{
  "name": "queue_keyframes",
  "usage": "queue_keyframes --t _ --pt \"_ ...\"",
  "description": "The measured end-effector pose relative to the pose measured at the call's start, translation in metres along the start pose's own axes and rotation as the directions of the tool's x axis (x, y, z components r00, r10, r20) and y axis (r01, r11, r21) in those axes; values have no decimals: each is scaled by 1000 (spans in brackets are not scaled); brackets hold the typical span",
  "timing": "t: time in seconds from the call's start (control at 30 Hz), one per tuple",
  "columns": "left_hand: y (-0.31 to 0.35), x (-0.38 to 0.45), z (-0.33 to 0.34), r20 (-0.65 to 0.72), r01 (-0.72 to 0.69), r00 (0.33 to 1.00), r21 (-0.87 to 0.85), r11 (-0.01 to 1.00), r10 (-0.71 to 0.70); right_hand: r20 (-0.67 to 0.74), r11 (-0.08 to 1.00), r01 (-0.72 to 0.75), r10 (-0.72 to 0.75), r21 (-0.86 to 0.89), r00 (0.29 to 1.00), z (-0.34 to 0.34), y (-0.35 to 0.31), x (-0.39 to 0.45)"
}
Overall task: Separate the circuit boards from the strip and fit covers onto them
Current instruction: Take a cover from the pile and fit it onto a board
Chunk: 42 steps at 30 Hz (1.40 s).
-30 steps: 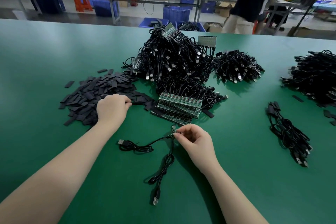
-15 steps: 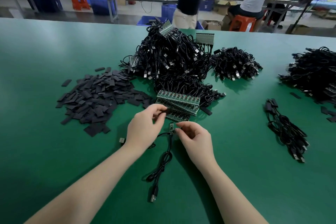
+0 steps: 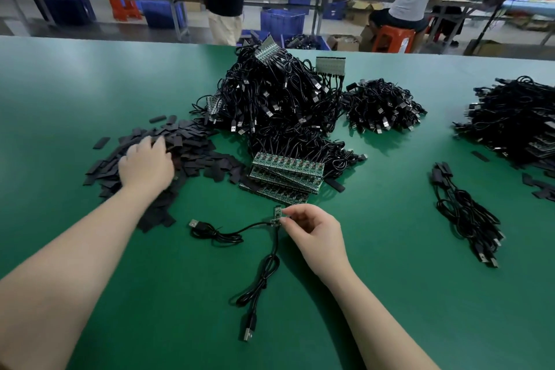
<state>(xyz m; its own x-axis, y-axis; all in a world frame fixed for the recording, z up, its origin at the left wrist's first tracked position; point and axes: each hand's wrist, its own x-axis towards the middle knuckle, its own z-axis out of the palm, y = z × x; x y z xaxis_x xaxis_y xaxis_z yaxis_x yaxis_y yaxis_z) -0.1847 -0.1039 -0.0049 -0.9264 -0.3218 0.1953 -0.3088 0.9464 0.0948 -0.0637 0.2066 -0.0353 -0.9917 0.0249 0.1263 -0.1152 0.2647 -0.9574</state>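
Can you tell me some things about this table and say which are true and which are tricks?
1. The left hand is on the covers. True.
2. The right hand pinches a small board. True.
3. The table is red. False: it is green.
4. The strips lie right of the covers. True.
5. Both hands are on the covers. False: only the left one is there.
6. The cables are white. False: they are black.
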Motion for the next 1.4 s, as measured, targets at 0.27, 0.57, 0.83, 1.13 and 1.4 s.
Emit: queue_keyframes --t 0.27,0.57,0.83,1.13,1.4 --pt "-10 0 6 32 -133 990 -112 985 138 9 1000 -9 8 26 1000 0 0 1" --pt "-9 0 7 100 -56 993 -3 998 57 15 1000 -7 6 23 1000 -1 -1 -1" --pt "-12 6 6 61 -79 995 1 997 79 16 999 -14 14 30 1000 -1 -2 0" --pt "-10 9 8 131 -146 983 161 976 125 20 999 -15 14 42 1000 -2 -2 -1" --pt "-15 11 2 30 -11 999 -68 998 13 17 999 -16 15 44 1000 -1 -2 1"
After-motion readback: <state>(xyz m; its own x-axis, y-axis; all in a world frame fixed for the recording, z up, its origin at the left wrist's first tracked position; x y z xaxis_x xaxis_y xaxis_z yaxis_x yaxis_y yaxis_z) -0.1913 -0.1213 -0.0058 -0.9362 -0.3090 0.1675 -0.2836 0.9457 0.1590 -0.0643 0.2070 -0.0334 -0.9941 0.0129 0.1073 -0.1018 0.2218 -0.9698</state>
